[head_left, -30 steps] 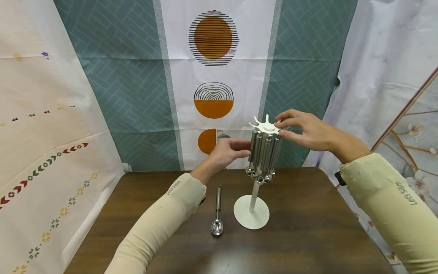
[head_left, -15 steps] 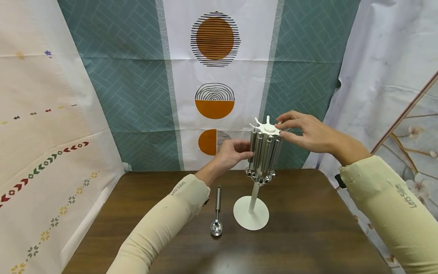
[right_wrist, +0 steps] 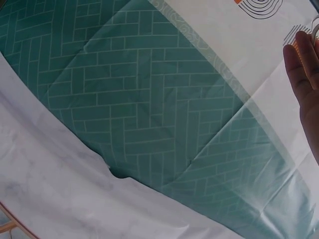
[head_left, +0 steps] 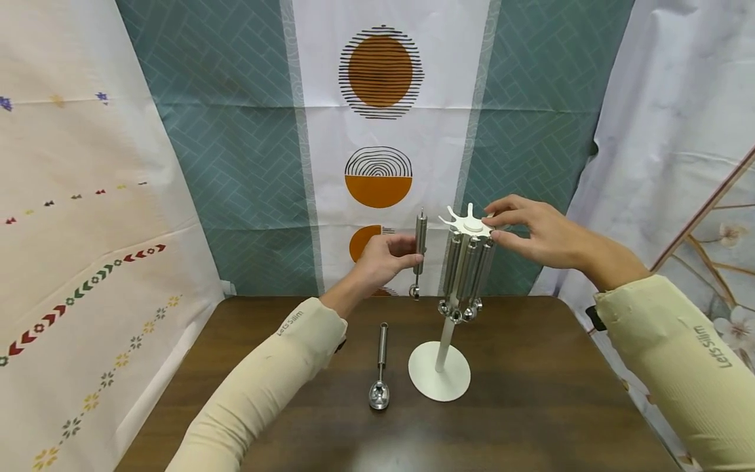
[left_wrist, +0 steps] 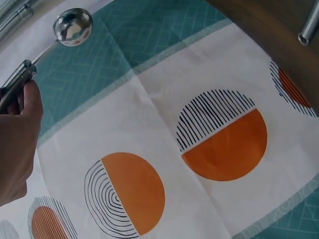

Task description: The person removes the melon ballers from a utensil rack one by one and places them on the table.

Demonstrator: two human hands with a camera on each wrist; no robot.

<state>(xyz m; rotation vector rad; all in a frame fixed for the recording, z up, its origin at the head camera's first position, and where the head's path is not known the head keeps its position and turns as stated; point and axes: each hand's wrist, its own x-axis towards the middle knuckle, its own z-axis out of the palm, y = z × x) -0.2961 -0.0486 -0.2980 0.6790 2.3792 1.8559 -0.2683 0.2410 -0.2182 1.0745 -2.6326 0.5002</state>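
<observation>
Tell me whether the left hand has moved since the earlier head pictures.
Yes: to the left, away from the white stand; the left hand now holds a metal utensil clear of it.

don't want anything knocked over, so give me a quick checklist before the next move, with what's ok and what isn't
1. Left hand gripping the small scoop by its handle: ok.
2. Small scoop apart from the hanging utensils: ok, a gap shows in the head view.
3. White stand upright, base flat on the table: ok.
4. Right hand at the stand's top: ok; how firmly it holds, cannot tell.
5. Other scoop apart from the base: ok, it lies on the table to the left.
6. Hanging utensils secure on their hooks: cannot tell, the hand hides part of the top.
</observation>
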